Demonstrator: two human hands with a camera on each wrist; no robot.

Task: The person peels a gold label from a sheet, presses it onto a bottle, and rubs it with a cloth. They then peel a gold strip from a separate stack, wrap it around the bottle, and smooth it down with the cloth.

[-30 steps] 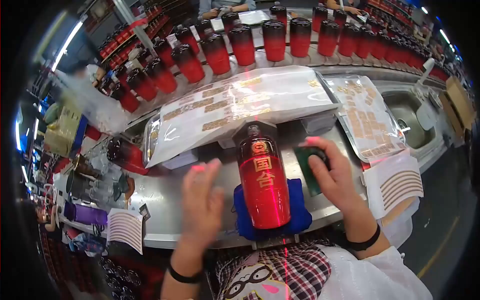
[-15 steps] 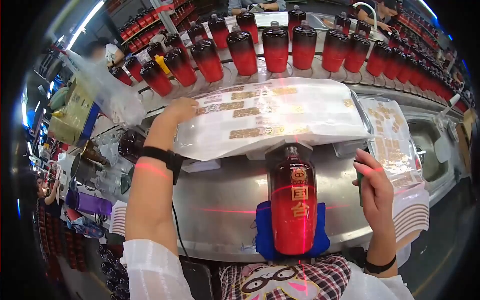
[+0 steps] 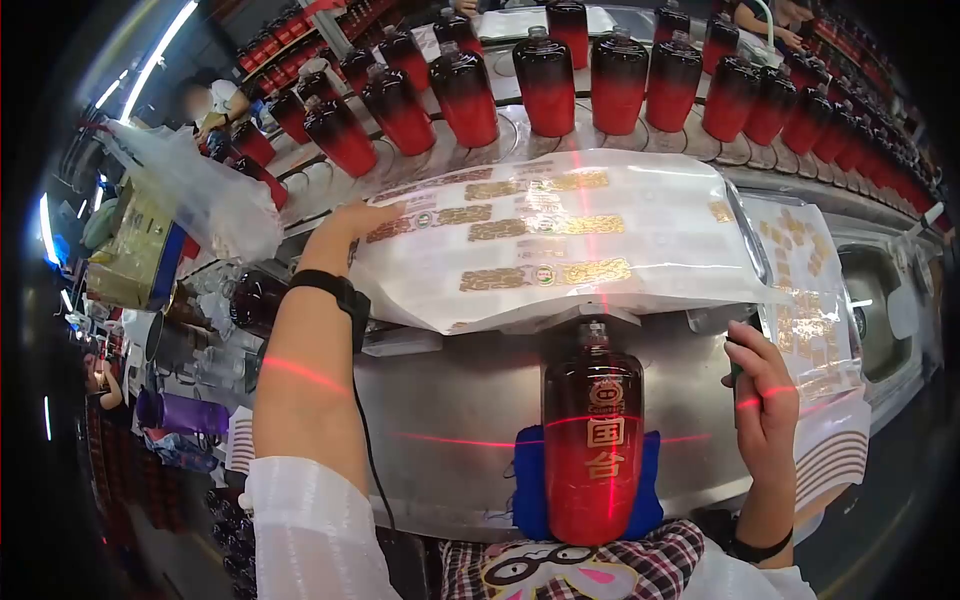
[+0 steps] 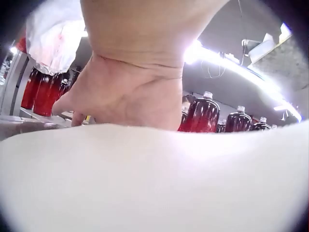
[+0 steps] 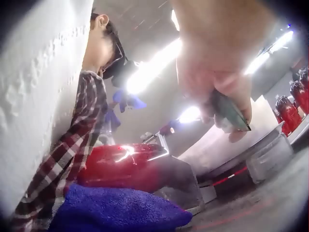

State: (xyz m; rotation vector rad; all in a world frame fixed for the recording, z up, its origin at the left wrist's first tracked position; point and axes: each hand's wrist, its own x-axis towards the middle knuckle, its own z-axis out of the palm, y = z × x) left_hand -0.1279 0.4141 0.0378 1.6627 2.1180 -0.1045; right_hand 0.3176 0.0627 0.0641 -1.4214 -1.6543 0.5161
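Observation:
My left hand [image 3: 362, 220] reaches forward to the left edge of the white decal sheet [image 3: 680, 250], its fingertips at the gold-patterned strips. In the left wrist view its palm [image 4: 133, 94] shows, but most fingers are hidden behind the white sheet. My right hand [image 3: 765, 400] holds a flat green scraper [image 5: 231, 112] between curled fingers and thumb, right of the bottle. A glossy red-and-black bottle [image 3: 595, 500] with gold characters lies in front of me, neck pointing away, on a blue cloth [image 3: 530, 480]. Red laser lines cross it.
Many red-and-black bottles [image 3: 545, 90] stand in a row behind the sheet. On the right are a second decal tray [image 3: 795, 260], a sink [image 3: 865, 315] and striped paper [image 3: 835, 450]. A plastic bag [image 3: 200, 190] hangs at left; a dark bottle [image 3: 255, 300] lies below it.
My left hand has gone from beside the bottle forward and left to the sheet's edge. The right hand, still holding the scraper, has turned. The head view has shifted; the bottle still lies on the cloth.

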